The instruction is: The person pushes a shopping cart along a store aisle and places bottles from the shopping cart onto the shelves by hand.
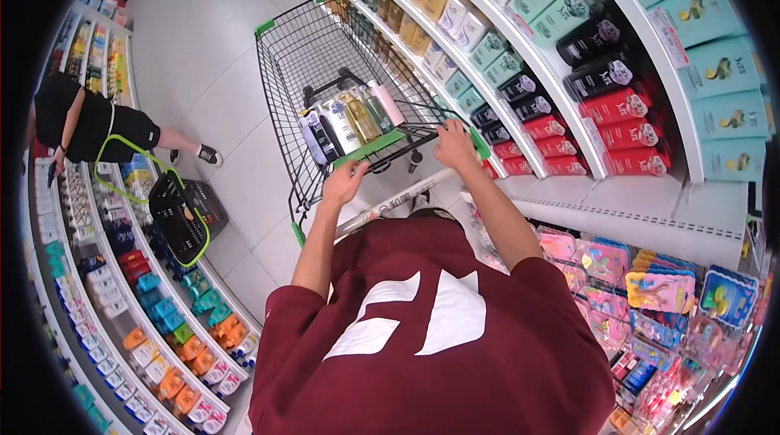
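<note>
A black wire shopping cart with green corner pieces stands in front of me. My left hand is closed at the rear edge of the cart, and its fingertips are partly hidden. On the other side, my right hand wraps around the rear rim near the green corner. Between and beyond my hands, several upright bottles stand in the cart: a white bottle, an amber pump bottle, a pink bottle, and dark and pale purple ones. A white lettered handle bar lies nearer my body.
Shelves of red bottles, black bottles and teal boxes rise close on the right. Hanging packets are at lower right. On the left, a person in black stands beside a black shopping basket with a green handle. Tiled floor runs ahead.
</note>
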